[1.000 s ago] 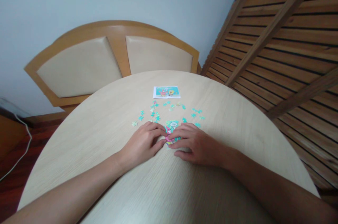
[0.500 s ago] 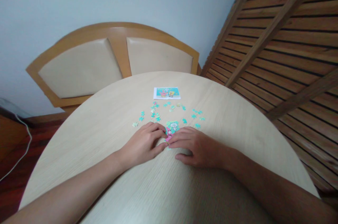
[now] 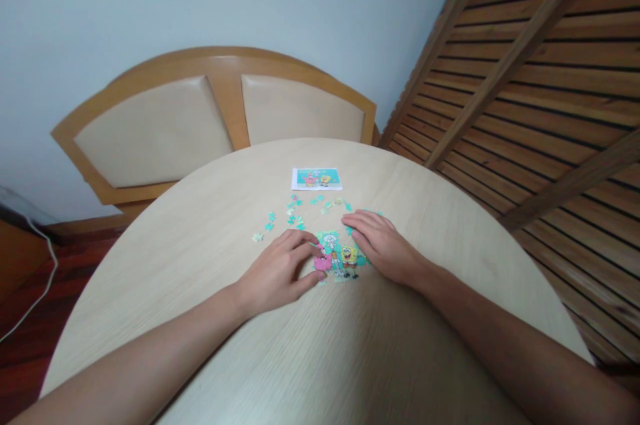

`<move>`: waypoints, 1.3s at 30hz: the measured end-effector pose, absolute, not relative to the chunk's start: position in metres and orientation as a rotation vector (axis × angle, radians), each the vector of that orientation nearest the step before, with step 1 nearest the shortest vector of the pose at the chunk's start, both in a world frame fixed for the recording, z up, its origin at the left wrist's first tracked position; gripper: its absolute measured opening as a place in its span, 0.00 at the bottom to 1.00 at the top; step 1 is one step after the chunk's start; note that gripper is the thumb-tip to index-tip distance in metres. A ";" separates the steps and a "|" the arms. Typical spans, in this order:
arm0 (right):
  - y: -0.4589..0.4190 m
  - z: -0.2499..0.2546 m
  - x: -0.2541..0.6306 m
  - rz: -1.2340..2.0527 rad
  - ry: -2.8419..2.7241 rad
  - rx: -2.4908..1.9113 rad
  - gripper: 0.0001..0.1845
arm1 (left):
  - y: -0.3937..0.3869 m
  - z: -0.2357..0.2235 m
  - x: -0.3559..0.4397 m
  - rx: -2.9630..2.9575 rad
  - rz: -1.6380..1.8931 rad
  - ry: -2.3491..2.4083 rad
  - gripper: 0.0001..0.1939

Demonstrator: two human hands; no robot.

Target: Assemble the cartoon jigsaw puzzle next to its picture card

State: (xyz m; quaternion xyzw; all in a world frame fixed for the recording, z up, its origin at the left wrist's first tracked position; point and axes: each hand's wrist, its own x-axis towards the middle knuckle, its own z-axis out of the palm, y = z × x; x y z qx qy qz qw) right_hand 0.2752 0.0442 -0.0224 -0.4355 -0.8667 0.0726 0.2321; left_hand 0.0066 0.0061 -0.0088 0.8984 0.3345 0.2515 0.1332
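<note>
A partly joined jigsaw puzzle [image 3: 331, 259] lies on the table, showing a pink, a pale and a yellow cartoon figure on teal. My left hand [image 3: 289, 263] rests at its left edge, fingers apart, thumb and fingertips touching the pink part. Over the puzzle's upper right side is my right hand [image 3: 380, 243], its fingers stretched out toward the loose pieces and covering some of them. Whether a piece lies under those fingers is hidden. Several loose teal puzzle pieces [image 3: 292, 219] are scattered beyond and to the left of the puzzle.
Behind the pieces lies a reference picture [image 3: 320, 178] with the same cartoon figures. The round wooden table [image 3: 200, 225] carries everything. A cushioned chair back [image 3: 300, 105] stands past its far edge, and a slatted wooden screen [image 3: 550, 91] rises at the right.
My right hand has moved up and to the right, off the puzzle's middle, uncovering the yellow figure. My left hand stays at the left edge with little movement.
</note>
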 end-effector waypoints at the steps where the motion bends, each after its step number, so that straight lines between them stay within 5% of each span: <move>1: 0.048 -0.026 0.278 0.188 -2.374 -1.239 0.20 | 0.007 -0.010 0.007 2.612 0.735 0.974 0.15; 10: 0.064 -0.029 0.287 0.139 -2.218 -1.370 0.15 | 0.015 -0.014 0.006 2.614 0.798 1.115 0.14; 17: 0.058 -0.027 0.280 0.095 -2.275 -1.318 0.12 | 0.025 -0.023 -0.011 2.650 0.512 1.380 0.26; 26: 0.063 -0.029 0.283 0.112 -2.197 -1.415 0.12 | 0.039 -0.023 -0.018 2.625 0.700 1.558 0.19; 39: 0.066 -0.031 0.285 0.159 -2.209 -1.387 0.12 | 0.099 -0.026 -0.025 2.560 0.430 1.676 0.35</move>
